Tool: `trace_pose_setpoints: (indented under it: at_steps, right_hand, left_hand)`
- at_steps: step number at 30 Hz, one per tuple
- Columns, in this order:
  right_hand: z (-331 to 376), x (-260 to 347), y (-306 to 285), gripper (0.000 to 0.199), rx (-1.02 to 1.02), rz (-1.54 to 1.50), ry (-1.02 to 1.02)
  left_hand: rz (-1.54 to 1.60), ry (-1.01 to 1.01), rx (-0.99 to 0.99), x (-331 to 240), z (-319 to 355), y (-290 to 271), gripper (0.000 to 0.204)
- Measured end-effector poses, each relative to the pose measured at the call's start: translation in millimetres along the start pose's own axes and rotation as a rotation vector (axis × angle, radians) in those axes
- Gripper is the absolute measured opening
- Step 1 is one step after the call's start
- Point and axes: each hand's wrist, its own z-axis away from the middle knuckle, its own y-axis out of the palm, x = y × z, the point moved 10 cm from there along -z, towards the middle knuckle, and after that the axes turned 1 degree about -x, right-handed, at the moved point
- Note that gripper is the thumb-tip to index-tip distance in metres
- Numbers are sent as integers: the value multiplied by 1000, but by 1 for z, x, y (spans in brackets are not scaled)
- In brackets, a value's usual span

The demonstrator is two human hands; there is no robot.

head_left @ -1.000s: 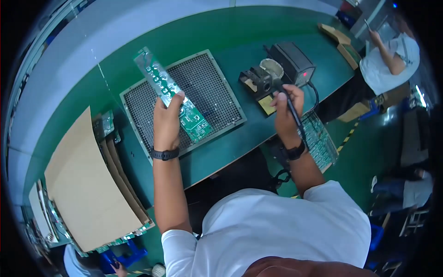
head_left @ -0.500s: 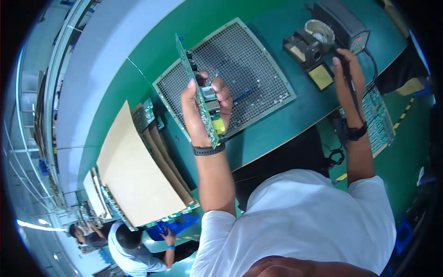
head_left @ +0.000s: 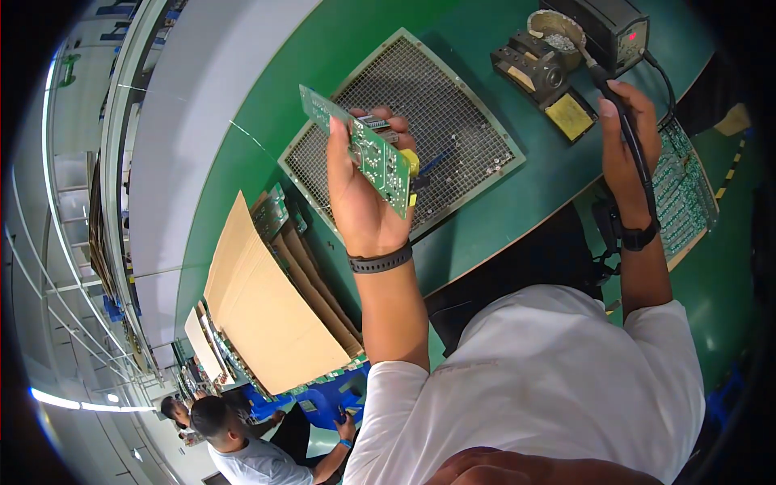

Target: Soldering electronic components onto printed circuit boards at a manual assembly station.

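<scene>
My left hand (head_left: 360, 190) grips a green circuit board (head_left: 380, 162) by its edges, the thumb on its soldered face and the fingers behind it on the component side. A yellow component (head_left: 412, 162) sticks out at the board's lower right. The board is held tilted above a metal mesh grid (head_left: 477, 174) set on the green bench. In my right hand (head_left: 630, 153) is a black soldering iron (head_left: 626, 113), its tip pointing up and left toward the round tip-cleaning cup (head_left: 558, 36) of the iron stand (head_left: 529, 69). The iron's cord runs down along my wrist.
Beside the stand lies a yellow sponge (head_left: 571, 115), and behind it a black soldering station (head_left: 610, 36) shows a red light. Cardboard sheets (head_left: 275, 307) with circuit boards stand to the left. More boards (head_left: 679, 190) lie at right. Other people (head_left: 242, 444) work at lower left.
My left hand has turned the circuit board so its soldered face shows more. The soldering iron has come away from its stand, held in my right hand.
</scene>
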Motion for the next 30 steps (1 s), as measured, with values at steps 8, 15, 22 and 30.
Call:
trace_pose_setpoints:
  at_steps: [8, 15, 22, 30]
  right_hand:
    - [8, -8, -3, 27, 68, 38, 74]
    - [3, -3, 2, 27, 81, 38, 39]
    - [-2, -8, -3, 27, 22, -35, 12]
    - [3, -10, -2, 29, 77, -4, 36]
  left_hand:
    - [-37, 8, 48, 0, 3, 3, 29]
    - [9, -27, 139, 3, 0, 14, 29]
    - [-466, 142, 33, -6, 7, 13, 26]
    - [-1548, 659, 63, -20, 34, 32, 28]
